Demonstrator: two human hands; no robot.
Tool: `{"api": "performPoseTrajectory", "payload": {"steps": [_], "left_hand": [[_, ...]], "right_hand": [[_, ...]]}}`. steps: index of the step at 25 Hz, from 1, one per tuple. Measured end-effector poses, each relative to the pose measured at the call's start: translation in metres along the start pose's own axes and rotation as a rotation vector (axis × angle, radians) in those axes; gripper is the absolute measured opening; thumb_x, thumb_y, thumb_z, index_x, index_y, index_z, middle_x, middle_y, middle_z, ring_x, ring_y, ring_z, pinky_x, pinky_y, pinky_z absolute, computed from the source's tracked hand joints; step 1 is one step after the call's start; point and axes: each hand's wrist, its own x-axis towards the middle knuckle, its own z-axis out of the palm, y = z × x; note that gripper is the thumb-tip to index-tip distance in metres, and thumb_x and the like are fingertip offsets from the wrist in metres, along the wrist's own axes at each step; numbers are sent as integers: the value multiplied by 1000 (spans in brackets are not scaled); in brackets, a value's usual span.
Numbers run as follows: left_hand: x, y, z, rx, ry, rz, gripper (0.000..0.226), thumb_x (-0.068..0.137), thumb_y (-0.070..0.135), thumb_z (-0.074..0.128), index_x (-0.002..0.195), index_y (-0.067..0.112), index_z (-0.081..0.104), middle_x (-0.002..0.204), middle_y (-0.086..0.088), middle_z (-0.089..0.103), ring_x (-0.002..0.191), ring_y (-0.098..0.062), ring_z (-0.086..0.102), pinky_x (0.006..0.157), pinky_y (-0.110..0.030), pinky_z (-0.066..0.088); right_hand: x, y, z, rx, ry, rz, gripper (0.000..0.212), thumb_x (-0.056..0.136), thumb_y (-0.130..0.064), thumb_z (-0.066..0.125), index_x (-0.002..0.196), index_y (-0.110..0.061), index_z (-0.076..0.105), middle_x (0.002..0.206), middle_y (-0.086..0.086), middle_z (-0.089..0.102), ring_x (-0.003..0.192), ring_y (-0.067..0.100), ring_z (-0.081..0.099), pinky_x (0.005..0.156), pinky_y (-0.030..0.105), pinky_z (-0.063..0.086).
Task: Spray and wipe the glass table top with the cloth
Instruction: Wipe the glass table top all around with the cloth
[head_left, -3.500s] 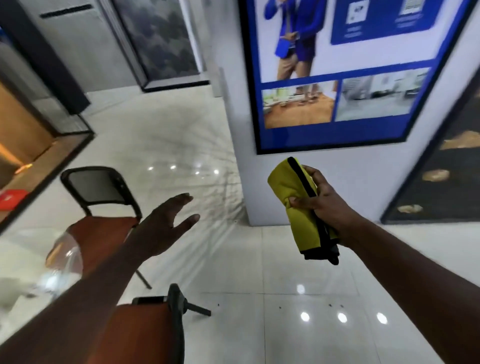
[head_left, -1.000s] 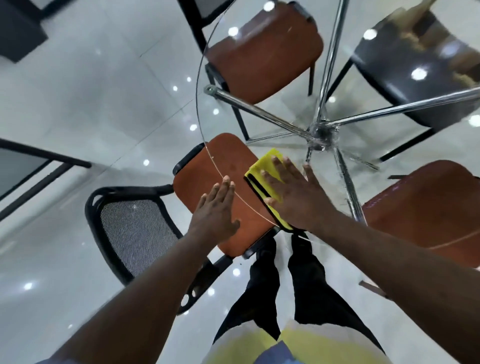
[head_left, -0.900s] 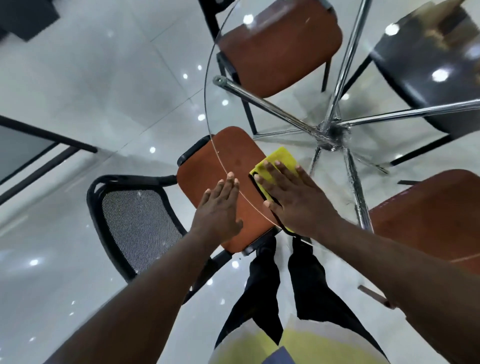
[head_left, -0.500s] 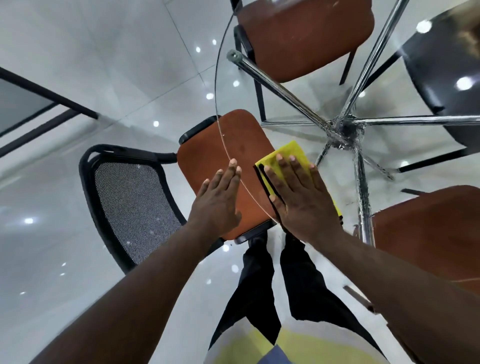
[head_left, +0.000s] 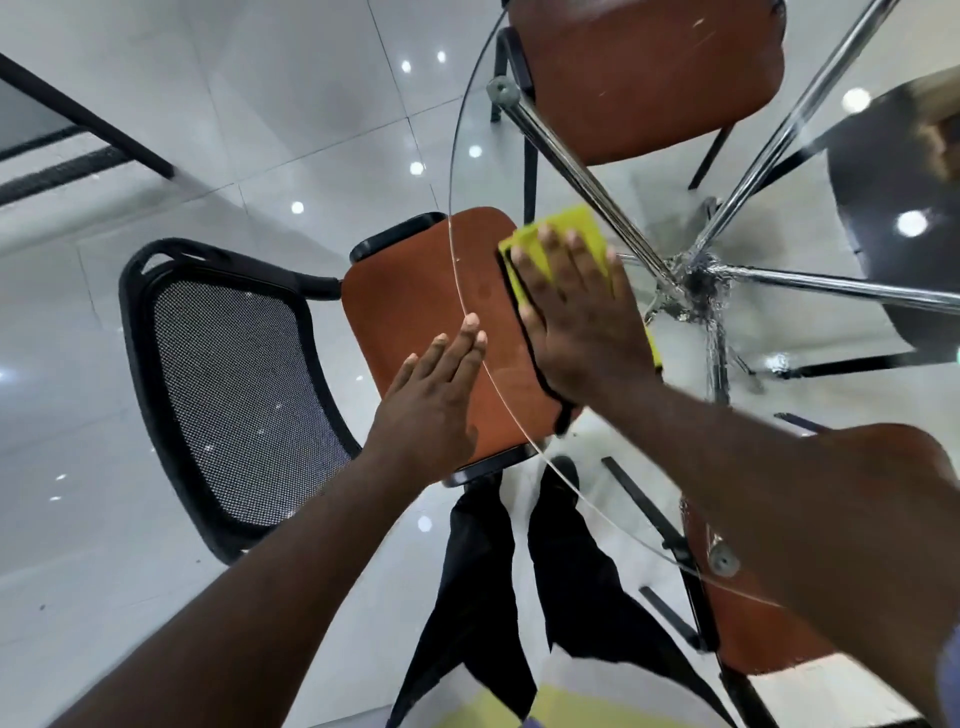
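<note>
Glass table top, round and clear, fills the right half of the frame, its thin rim curving from the top centre down to the lower right. On it, just above the middle of the frame and a little inside the rim, lies the yellow cloth with its black edging, flat against the glass. The right hand presses down on the cloth, palm flat and fingers straight and slightly spread, covering most of it. The left hand is flat too, fingers straight and together, its fingertips at the rim just left of the cloth; whether it touches the glass cannot be told. Under the glass, chrome legs meet in a hub to the right of the cloth. An orange chair seat with a black mesh back sits below both hands, partly under the rim. Another orange seat shows through the glass at the top, and a third at the lower right. Glossy white floor tiles spread across the left, and dark trousers appear at the bottom centre.
</note>
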Motion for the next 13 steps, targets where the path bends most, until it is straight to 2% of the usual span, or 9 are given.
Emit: {"api": "performPoseTrajectory", "payload": {"steps": [2, 4, 5, 7, 10, 12, 13], "left_hand": [[0, 0, 0, 0, 14, 7, 100, 88, 25, 61, 167, 28, -2, 171, 16, -21, 161, -17, -2, 130, -44, 13], [2, 0, -3, -30, 14, 4, 96, 91, 27, 61, 167, 29, 2, 172, 16, -16, 161, -15, -4, 129, -43, 10], [2, 1, -4, -81, 26, -5, 92, 92, 28, 61, 167, 29, 7, 173, 16, -11, 161, -14, -2, 130, -42, 9], [-1, 6, -4, -234, 126, -46, 78, 93, 25, 63, 163, 24, 30, 174, 9, 11, 161, -16, 11, 130, -40, 15], [-14, 7, 4, -469, 349, -194, 54, 90, 12, 61, 143, 10, 58, 158, -7, 49, 145, -25, 45, 122, -38, 34], [-20, 3, 12, -568, 453, -280, 48, 87, 12, 55, 134, 6, 61, 139, -12, 61, 127, -32, 58, 109, -44, 48], [-20, 1, 15, -592, 481, -303, 46, 88, 15, 52, 132, 6, 60, 134, -13, 62, 121, -33, 59, 105, -45, 50]], "right_hand": [[65, 3, 5, -10, 5, 64, 63, 112, -45, 29, 172, -30, 17, 180, 6, 15, 166, 31, 17, 132, 59, 14], [95, 2, -1, -24, -22, 103, 64, 111, -45, 28, 172, -30, 16, 180, 5, 14, 166, 31, 16, 132, 59, 13], [92, 1, -2, -25, -29, 96, 64, 111, -45, 29, 172, -30, 16, 180, 5, 14, 166, 30, 16, 132, 59, 13], [51, -4, -8, -25, -64, 19, 64, 112, -45, 32, 172, -30, 16, 181, 4, 12, 166, 30, 15, 133, 58, 14], [-41, -16, -16, -61, -129, -248, 65, 111, -45, 42, 171, -30, 23, 180, 3, 17, 166, 28, 17, 132, 58, 18], [-29, -10, -26, -53, -165, -489, 64, 108, -49, 48, 168, -31, 34, 177, 1, 28, 164, 25, 25, 130, 56, 24], [-4, -7, -31, -81, -212, -616, 65, 105, -52, 50, 166, -31, 39, 175, 0, 33, 163, 25, 27, 130, 55, 23]]}}
